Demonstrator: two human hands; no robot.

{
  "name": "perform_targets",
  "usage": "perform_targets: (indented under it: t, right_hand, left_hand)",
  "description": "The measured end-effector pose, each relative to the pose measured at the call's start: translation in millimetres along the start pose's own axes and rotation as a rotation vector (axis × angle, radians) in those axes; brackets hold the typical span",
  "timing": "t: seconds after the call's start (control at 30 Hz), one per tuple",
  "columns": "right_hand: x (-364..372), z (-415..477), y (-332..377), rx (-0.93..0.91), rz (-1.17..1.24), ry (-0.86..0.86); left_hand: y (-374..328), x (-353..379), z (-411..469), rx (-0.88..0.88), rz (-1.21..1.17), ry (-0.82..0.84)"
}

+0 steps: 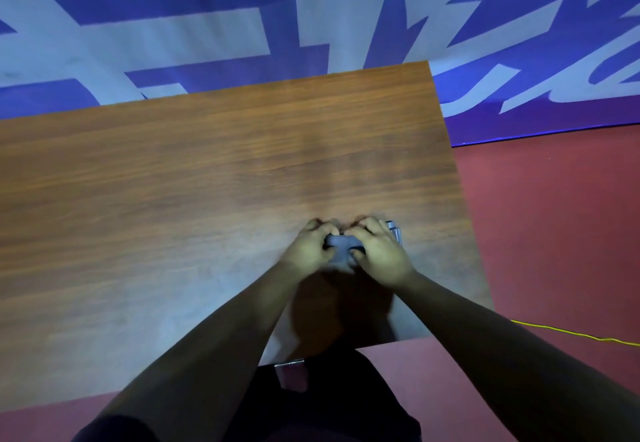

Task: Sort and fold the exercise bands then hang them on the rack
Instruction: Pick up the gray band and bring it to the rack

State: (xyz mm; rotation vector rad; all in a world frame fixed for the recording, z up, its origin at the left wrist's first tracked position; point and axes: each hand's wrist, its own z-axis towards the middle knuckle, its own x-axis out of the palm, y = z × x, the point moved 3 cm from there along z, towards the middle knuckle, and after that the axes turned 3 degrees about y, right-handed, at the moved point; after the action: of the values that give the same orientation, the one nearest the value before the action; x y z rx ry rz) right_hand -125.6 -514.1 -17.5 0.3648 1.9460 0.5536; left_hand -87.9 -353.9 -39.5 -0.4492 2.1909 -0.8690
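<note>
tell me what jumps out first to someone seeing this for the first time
Two hands, the left hand and the right hand, meet near the right side of a wooden table, pressing together on a small grey band. Behind the table hangs a big blue banner with pale lettering. A thin yellow cord trails across the red floor at the right.

Single head view, steeply down over near table (pixel 173 199) edge, close above hands.
</note>
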Motion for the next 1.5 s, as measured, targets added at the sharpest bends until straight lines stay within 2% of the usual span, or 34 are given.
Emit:
perform_targets:
  t: [0.13, 0.23, 0.4, 0.57, 0.7, 0.83, 0.97, 1.07, 1.13, 1.37, 1.5]
  right_hand:
    - [-3, -1, 0, -0.046, 0.003, -0.05]
    - [-11, 1, 1, 0.0, 0.087, 0.004]
    - [-31, 3, 12, -0.074, 0.122, -0.011]
    - [-72, 9, 47, -0.12, 0.1, 0.0]
    - [-118, 13, 88, -0.041, 0.399, 0.122]
    - [-169, 10, 139, -0.08, 0.571, 0.119]
    - [-202, 8, 195, -0.112, 0.804, 0.125]
    - [-215, 9, 229, -0.127, 1.087, 0.067]
    - [-222, 9, 246, -0.139, 1.181, 0.028]
    - [-248, 1, 292, -0.176, 1.276, 0.001]
    - [-270, -7, 309, -0.199, 0.969, -0.089]
  left_hand:
    - [-3, 0, 5, 0.03, 0.08, 0.06]
    - [-8, -4, 4, 0.027, 0.037, 0.058]
    - [-18, -24, -4, 0.015, -0.041, 0.069]
    - [-47, -69, -22, 0.121, -0.013, 0.054]
    - [-70, -116, -46, 0.292, 0.022, 0.062]
    - [-97, -170, -87, 0.391, -0.047, 0.086]
    - [-119, -220, -128, 0.436, -0.101, 0.0]
    - [-125, -250, -149, 0.469, -0.133, -0.067]
    - [-128, -271, -161, 0.471, -0.203, -0.139]
    - [-145, -317, -196, 0.547, -0.076, -0.225]
    - [-158, -342, -212, 0.592, -0.217, -0.243]
